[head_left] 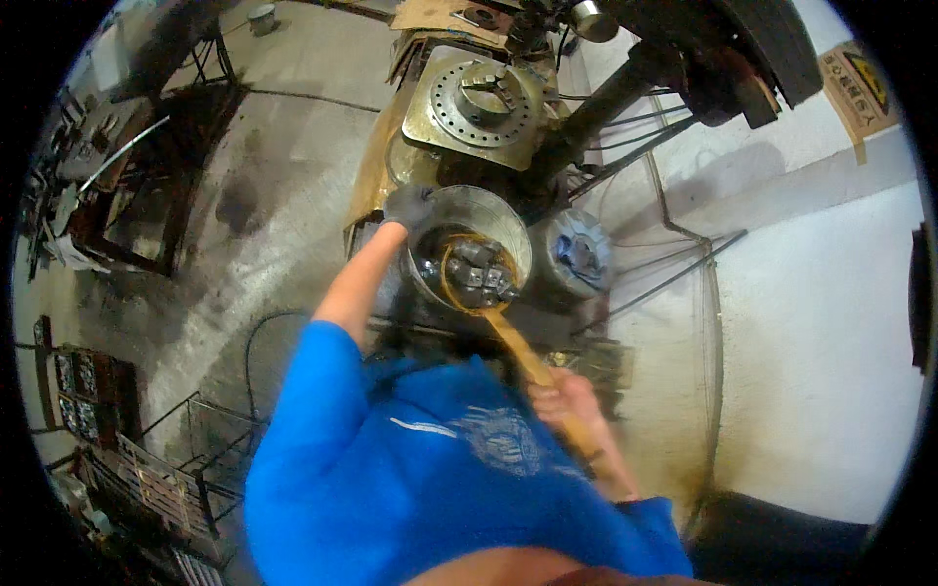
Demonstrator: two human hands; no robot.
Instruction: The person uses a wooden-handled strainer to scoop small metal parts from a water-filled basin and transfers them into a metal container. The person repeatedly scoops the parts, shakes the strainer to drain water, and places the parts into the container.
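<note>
My right hand (564,398) is closed round the yellowish handle (520,344) of a round-rimmed strainer. The strainer's hoop (446,277) is down inside a metal bucket (523,223). Several dark, blocky metal parts (477,275) lie within the hoop, some with shiny faces. What lies beneath them is dark and hard to make out. At the bucket's upper left rim is my left hand (408,206), in a dark grey glove. It is blurred, and its fingers cannot be told apart.
Beyond the bucket stands a machine with a round chuck (489,104) on a square plate. To its right is another bucket (578,252) with blue material in it. A machine arm (723,59) overhangs the upper right. Wire racks (186,469) stand at lower left.
</note>
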